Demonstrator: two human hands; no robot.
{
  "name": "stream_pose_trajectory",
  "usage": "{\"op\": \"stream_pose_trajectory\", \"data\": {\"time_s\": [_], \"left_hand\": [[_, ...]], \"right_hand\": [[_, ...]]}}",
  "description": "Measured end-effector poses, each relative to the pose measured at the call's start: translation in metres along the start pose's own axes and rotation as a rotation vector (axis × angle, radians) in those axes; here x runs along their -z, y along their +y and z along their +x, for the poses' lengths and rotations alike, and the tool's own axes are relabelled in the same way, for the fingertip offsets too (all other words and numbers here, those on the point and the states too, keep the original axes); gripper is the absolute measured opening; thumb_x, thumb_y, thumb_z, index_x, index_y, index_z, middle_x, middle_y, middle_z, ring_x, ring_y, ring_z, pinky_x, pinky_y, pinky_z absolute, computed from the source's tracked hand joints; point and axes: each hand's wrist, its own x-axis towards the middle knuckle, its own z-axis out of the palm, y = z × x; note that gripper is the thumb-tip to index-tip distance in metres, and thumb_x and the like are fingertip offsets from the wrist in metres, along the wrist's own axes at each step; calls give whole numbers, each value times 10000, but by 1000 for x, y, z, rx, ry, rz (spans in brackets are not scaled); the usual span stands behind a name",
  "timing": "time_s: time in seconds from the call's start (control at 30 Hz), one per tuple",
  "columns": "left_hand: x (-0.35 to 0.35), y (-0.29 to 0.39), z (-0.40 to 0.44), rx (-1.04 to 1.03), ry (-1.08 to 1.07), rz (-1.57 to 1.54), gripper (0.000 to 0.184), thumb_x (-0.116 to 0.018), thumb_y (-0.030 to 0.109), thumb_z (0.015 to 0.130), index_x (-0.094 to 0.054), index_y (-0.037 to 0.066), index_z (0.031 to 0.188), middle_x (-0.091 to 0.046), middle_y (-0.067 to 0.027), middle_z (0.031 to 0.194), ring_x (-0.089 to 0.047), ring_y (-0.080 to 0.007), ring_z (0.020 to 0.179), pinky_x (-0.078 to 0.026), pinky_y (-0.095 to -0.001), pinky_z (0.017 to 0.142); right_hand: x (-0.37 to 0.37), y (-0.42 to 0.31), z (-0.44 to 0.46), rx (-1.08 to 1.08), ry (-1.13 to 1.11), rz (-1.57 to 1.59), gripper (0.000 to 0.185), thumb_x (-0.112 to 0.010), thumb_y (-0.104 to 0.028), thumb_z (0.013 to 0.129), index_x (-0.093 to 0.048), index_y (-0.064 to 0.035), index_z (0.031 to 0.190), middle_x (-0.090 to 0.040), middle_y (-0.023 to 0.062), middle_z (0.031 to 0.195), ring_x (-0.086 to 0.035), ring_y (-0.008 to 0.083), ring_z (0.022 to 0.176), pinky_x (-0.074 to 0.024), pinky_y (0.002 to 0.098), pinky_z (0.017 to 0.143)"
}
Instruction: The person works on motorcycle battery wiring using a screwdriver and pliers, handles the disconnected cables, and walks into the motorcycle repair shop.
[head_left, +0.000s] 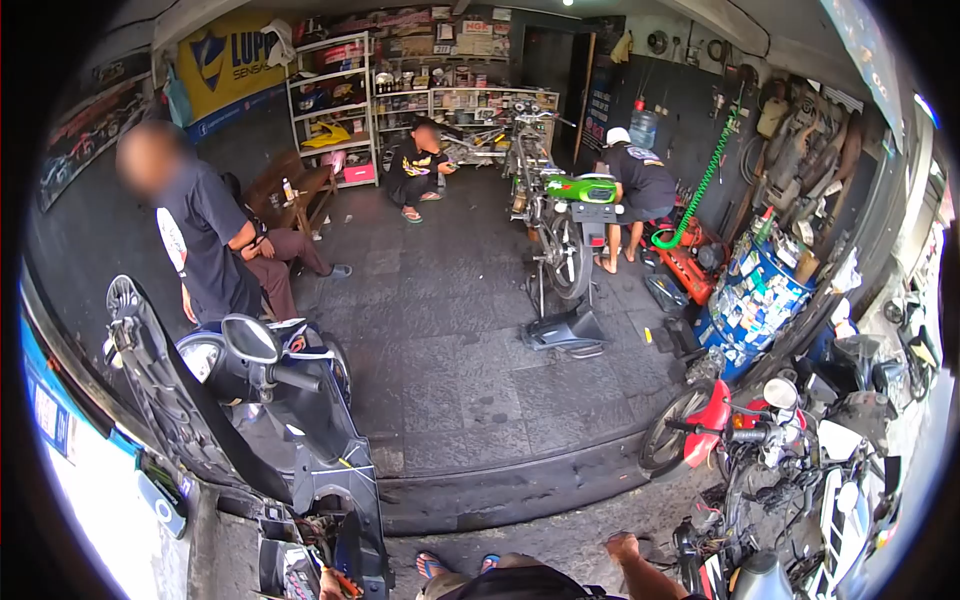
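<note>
At the bottom edge my left hand (330, 585) is only partly in view, low beside the opened body of a dark scooter (335, 440). It appears closed around an orange-handled tool (348, 584); the tool's working end is hard to make out. Wires and inner parts show around it. My right hand (622, 547) is held out low on the other side, over the concrete, with its fingers loosely apart and nothing visible in them. Between the hands are my feet in blue flip-flops (430, 566).
A raised step (510, 492) crosses ahead. Right stand a red motorcycle (712, 425), bike parts and a littered blue drum (755, 310). A person (640, 180) bends by a green motorcycle (580, 190); another crouches (415, 170); more people are at left near a bench (285, 185).
</note>
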Motion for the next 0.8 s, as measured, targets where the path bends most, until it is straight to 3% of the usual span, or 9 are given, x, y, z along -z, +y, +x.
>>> {"op": "stream_pose_trajectory", "data": {"time_s": [0.1,0.17,0.4,0.47,0.5,0.53,0.57,0.63,0.8], "left_hand": [[7,-2,2,-71,-14,109,813,-262,790,887,-579,42,918,-521,-111,528,-475,-267,390,-383,-373,330],[13,-3,23,-4,-38,46,882,-240,810,873,-598,14,994,-599,-150,602,-530,-303,431,-437,-431,358],[1,2,-14,-134,-29,176,876,-288,836,847,-606,37,1012,-562,-115,609,-552,-329,506,-485,-512,466],[22,-3,41,101,-191,-116,380,-560,504,787,-413,161,718,-433,-49,682,-432,-243,592,-395,-435,559],[19,-4,32,104,-194,-116,380,-560,504,787,-413,161,718,-433,-49,682,-432,-243,592,-395,-435,559],[18,-5,25,53,-111,-33,604,-410,685,806,-514,96,889,-509,-96,656,-505,-305,560,-442,-476,513],[14,-6,19,2,-30,50,937,-260,866,825,-615,31,1061,-586,-143,631,-577,-367,529,-489,-516,466],[10,-5,14,-40,-4,124,972,-223,891,806,-592,-4,902,-562,-173,581,-552,-384,490,-474,-517,425],[6,-2,8,-82,30,194,1053,-132,907,787,-595,-33,683,-576,-217,525,-537,-354,401,-447,-438,353]], "right_hand": [[89,-40,-56,171,101,-378,151,-596,-204,759,-745,-179,766,-740,23,853,-712,233,775,-538,380,599],[107,-51,-67,168,118,-386,151,-604,-208,757,-749,-174,778,-742,27,865,-716,234,785,-546,376,613],[145,-66,-94,25,99,-278,139,-641,-216,765,-743,-126,791,-744,58,853,-721,241,781,-555,378,619],[105,-38,-60,-55,114,-37,166,-645,-262,794,-746,-145,854,-742,45,899,-718,250,850,-560,391,660],[90,-27,-49,-134,130,206,198,-650,-307,823,-749,-163,917,-741,32,946,-715,259,920,-566,405,701],[95,-25,-48,-138,132,204,198,-650,-307,823,-749,-163,917,-741,32,946,-715,259,920,-566,405,701],[107,-26,-46,-151,306,394,248,-656,-327,833,-705,-86,804,-708,67,802,-680,234,740,-529,389,607],[136,-32,-44,-169,488,585,371,-662,-348,844,-662,-9,691,-675,102,659,-645,209,561,-492,373,513],[214,-33,-10,-325,793,1068,352,-637,-299,913,-636,-5,720,-620,68,623,-569,162,503,-469,342,490]]}}
